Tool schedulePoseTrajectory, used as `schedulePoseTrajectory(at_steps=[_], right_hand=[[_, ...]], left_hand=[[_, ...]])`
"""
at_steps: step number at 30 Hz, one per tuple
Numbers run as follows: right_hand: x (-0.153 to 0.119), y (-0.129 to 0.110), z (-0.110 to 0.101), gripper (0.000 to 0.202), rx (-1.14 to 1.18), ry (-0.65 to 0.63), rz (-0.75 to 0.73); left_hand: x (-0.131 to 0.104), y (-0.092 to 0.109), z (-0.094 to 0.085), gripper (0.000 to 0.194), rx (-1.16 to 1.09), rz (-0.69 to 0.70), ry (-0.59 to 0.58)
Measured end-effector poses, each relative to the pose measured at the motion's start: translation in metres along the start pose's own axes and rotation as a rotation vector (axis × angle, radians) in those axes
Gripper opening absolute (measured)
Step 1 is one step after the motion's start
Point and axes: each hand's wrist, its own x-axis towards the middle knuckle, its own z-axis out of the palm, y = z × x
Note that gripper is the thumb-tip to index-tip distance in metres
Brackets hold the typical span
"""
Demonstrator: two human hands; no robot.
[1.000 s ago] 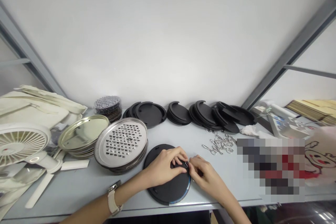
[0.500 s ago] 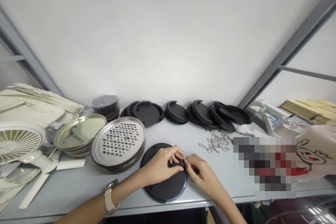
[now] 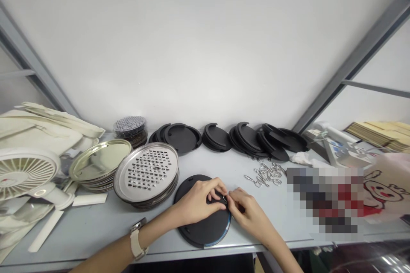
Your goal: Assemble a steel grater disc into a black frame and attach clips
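A flat black round disc (image 3: 201, 232) with a blue strip along its right rim lies near the table's front edge. My left hand (image 3: 200, 200) rests across the disc, fingers bent and thumb pressed on it, holding it. A small shiny metal hook (image 3: 225, 198) shows at the disc's right edge, between the two hands' fingertips. My right hand (image 3: 246, 211) pinches this hook with thumb and forefinger; its other fingers are curled in. Most of the hook is hidden by the fingers.
A pile of loose metal hooks (image 3: 267, 174) lies beyond my right hand. Black lipped discs (image 3: 182, 138) stand along the wall. To the left are stacked perforated metal discs (image 3: 147, 175), gold-coloured lids (image 3: 101, 162) and a white fan (image 3: 28, 172). A printed bag (image 3: 389, 187) sits at right.
The whole view has shifted slightly, so things appear a little farther right. Both hands stay at the disc's right edge, with hardly any change in the fingers.
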Motion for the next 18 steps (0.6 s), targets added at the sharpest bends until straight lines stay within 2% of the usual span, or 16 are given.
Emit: schedulePoseTrajectory(at_steps=[18], right_hand=[[0.0011, -0.0011, -0.0011, 0.035, -0.005, -0.025, 0.018]], left_hand=[[-0.0001, -0.0014, 0.0001, 0.029, -0.027, 0.026, -0.012]])
